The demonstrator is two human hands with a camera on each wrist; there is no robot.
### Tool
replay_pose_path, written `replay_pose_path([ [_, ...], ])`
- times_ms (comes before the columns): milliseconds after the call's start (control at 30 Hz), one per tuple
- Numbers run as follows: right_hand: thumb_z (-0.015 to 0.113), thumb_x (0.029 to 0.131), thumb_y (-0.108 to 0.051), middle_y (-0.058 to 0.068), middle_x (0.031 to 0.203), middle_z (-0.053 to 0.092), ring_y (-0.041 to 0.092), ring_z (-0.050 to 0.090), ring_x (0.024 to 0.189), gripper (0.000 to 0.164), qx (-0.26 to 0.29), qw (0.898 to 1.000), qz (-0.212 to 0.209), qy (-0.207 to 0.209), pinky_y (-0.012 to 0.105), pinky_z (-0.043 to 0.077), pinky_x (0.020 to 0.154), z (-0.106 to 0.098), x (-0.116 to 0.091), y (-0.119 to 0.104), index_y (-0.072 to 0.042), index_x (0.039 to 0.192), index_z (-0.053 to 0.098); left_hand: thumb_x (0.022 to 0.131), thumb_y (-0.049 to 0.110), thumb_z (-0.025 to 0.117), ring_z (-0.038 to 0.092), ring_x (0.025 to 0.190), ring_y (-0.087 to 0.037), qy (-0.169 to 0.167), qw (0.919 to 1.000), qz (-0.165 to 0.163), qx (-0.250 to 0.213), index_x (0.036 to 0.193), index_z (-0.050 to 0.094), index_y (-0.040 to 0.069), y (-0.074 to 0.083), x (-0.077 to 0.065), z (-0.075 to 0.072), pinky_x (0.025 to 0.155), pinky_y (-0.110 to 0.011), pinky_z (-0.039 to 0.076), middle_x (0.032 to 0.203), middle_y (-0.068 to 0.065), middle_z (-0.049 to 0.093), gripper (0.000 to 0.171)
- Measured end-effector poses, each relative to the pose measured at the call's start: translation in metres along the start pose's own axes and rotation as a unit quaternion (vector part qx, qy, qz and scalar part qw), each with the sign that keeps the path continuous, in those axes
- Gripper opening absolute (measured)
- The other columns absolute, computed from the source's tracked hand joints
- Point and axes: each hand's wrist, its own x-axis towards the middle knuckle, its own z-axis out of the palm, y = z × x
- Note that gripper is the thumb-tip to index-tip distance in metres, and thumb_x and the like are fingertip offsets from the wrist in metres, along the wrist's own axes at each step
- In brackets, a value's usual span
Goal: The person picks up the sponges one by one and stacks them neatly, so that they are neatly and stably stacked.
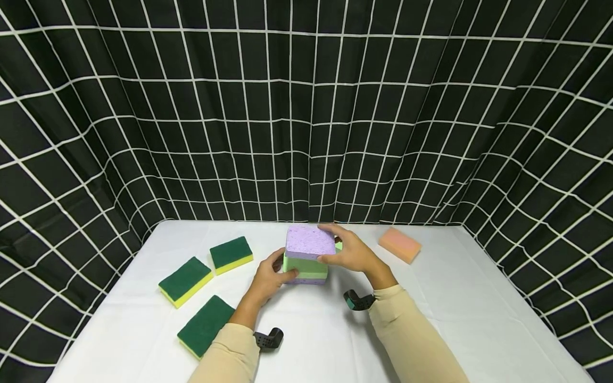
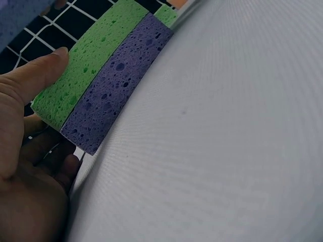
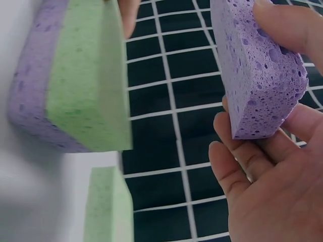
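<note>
The purple sponge [image 1: 308, 240] is a rectangular block, light in colour, its surface full of pores of different sizes. The right hand [image 1: 355, 254] is clamped on it, above the stack and apart from it. In this stack, 1 porous green sponge [image 1: 308, 268], gripped by the left hand [image 1: 266, 279], lies on 1 lower purple sponge [image 2: 117, 83] on the white tabletop [image 1: 321, 340].

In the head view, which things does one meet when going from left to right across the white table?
Leftmost green-and-yellow sponge, farthest green-and-yellow sponge, left hand, purple sponge held above the stack, right hand, orange sponge.
</note>
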Motion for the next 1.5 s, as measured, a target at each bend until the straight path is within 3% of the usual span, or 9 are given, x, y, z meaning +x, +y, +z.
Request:
replay_pose_path([
  [67,0.081,0.076,-0.017,0.013,0.131,0.055,0.025,0.053,0.104,0.072,0.003,1.000,0.009,-0.007,0.047,0.044,0.091,0.003,0.000,-0.002,0.005,0.137,0.048,0.083,0.008,0.077,0.048,0.122,-0.037,-0.002,1.0000,-0.002,-0.002,0.140,0.044,-0.004,0.010,-0.004,-0.001,0.105,-0.051,0.034,0.127,-0.022,0.055,0.067],
  [133,0.081,0.076,-0.017,0.014,0.132,0.054,0.025,0.053,0.105,0.072,0.004,1.000,0.019,-0.013,0.046,0.044,0.092,0.007,0.001,0.003,0.005,0.137,0.048,0.083,0.009,0.077,0.048,0.121,-0.036,-0.003,0.9999,-0.007,0.008,0.141,0.043,-0.003,0.010,-0.004,-0.001,0.105,-0.050,0.035,0.127,-0.021,0.056,0.068],
  [300,0.081,0.074,-0.018,0.011,0.130,0.055,0.023,0.053,0.105,0.072,0.004,0.999,0.033,-0.017,0.044,0.045,0.092,0.018,0.001,0.019,0.002,0.136,0.050,0.081,0.017,0.080,0.048,0.123,-0.028,0.001,0.9998,-0.015,0.014,0.143,0.043,0.003,-0.011,0.002,0.000,0.106,-0.044,0.035,0.131,-0.013,0.055,0.074],
  [600,0.082,0.073,-0.018,0.010,0.128,0.056,0.026,0.053,0.109,0.074,-0.013,0.998,0.054,-0.026,0.045,0.045,0.093,0.029,-0.001,0.033,0.001,0.137,0.050,0.081,0.013,0.080,0.048,0.123,-0.030,-0.002,0.9998,-0.016,0.008,0.144,0.041,0.000,-0.010,0.003,-0.001,0.107,-0.044,0.034,0.133,-0.017,0.053,0.075],
  [700,0.082,0.073,-0.018,0.011,0.127,0.056,0.027,0.054,0.109,0.074,-0.020,0.998,0.054,-0.029,0.046,0.046,0.092,0.031,-0.002,0.035,0.002,0.137,0.050,0.081,0.010,0.079,0.047,0.125,-0.034,-0.007,0.9999,-0.015,0.003,0.144,0.039,-0.003,-0.006,0.001,-0.001,0.107,-0.047,0.032,0.133,-0.020,0.052,0.075],
  [967,0.082,0.074,-0.017,0.012,0.130,0.055,0.029,0.052,0.113,0.074,-0.007,0.997,0.072,-0.037,0.048,0.044,0.095,0.034,-0.001,0.036,0.001,0.138,0.049,0.083,0.003,0.075,0.045,0.124,-0.041,-0.019,0.9998,-0.002,0.004,0.140,0.037,-0.013,0.030,-0.012,-0.005,0.106,-0.051,0.032,0.131,-0.028,0.051,0.071],
  [1500,0.079,0.075,-0.015,0.014,0.130,0.054,0.029,0.052,0.112,0.073,-0.005,0.996,0.076,-0.049,0.048,0.044,0.096,0.035,0.000,0.037,0.003,0.138,0.048,0.083,0.002,0.075,0.045,0.124,-0.040,-0.013,0.9998,-0.010,0.008,0.141,0.037,-0.012,0.033,-0.013,-0.004,0.106,-0.050,0.033,0.131,-0.027,0.051,0.071],
])
